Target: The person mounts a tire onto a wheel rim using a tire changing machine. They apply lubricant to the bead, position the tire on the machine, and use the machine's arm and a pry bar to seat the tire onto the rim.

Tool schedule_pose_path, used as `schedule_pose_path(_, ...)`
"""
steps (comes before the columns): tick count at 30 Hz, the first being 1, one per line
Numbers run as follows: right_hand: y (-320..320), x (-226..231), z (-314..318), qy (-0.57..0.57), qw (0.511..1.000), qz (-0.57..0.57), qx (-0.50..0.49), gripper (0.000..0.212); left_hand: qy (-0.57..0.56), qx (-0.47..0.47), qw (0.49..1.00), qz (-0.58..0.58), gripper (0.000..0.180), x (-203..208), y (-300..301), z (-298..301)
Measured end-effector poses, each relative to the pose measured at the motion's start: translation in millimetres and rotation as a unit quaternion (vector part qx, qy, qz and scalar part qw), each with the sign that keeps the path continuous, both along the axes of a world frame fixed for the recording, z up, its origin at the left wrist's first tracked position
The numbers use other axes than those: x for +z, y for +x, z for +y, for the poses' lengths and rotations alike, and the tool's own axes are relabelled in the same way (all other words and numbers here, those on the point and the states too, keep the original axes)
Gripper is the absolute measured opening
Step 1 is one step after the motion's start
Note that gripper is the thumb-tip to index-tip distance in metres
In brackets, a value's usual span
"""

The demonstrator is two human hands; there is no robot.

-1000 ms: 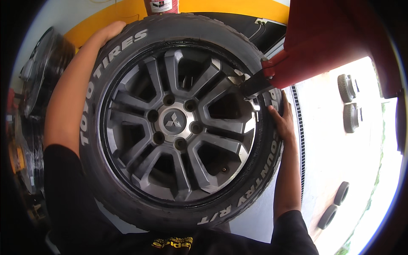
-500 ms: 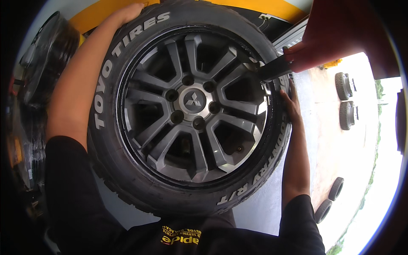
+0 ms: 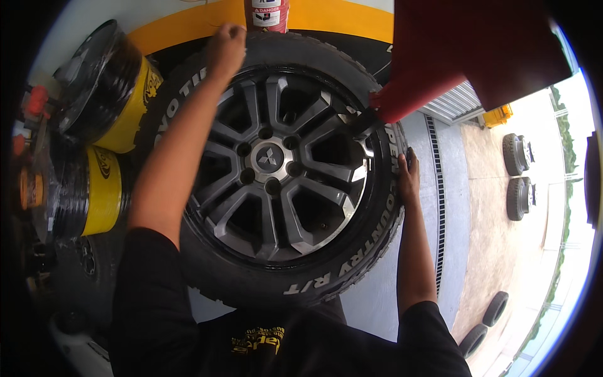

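Note:
A large black tyre (image 3: 339, 270) with raised white lettering is mounted on a grey and silver alloy wheel (image 3: 271, 160) with several double spokes. It faces up in front of my body. Over its far left part, my left hand (image 3: 227, 50) is raised with the fingers curled; anything inside them is hidden. My left forearm crosses the tyre's left sidewall. At the right edge my right hand (image 3: 409, 179) grips the tyre, thumb toward the sidewall and fingers along the tread. A dark rod (image 3: 363, 124) on a red machine arm (image 3: 421, 94) reaches the rim's upper right.
Black-and-yellow drums (image 3: 103, 188) wrapped in film stand at the left. A red container (image 3: 269, 16) is beyond the tyre, by a yellow band (image 3: 339, 19). At the right lie a floor drain grate (image 3: 440, 207), several other tyres (image 3: 518, 198) and a yellow object (image 3: 497, 115).
My left hand has come off the tyre's far edge and moved right and nearer, its fingers curled. My right hand stays at the right edge. The view has shifted, showing more drums.

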State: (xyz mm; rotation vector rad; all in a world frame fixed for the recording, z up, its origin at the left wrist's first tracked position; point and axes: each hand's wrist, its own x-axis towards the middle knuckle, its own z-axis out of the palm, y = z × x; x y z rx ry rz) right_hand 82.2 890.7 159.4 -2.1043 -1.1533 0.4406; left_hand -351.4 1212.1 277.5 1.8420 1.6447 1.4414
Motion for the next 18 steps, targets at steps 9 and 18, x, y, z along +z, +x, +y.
schedule_pose_path(9, -13, 15, 4, -0.021, 0.999, -0.002, 0.030, 0.076, -0.331, -0.035, 0.742, -0.581, 0.016, -91, 134, -71)
schedule_pose_path(18, -4, 22, -3, -0.051, 0.999, 0.013, 0.002, 0.079, -0.319, -0.103, 0.690, -0.641, 0.031, -77, 178, -60)
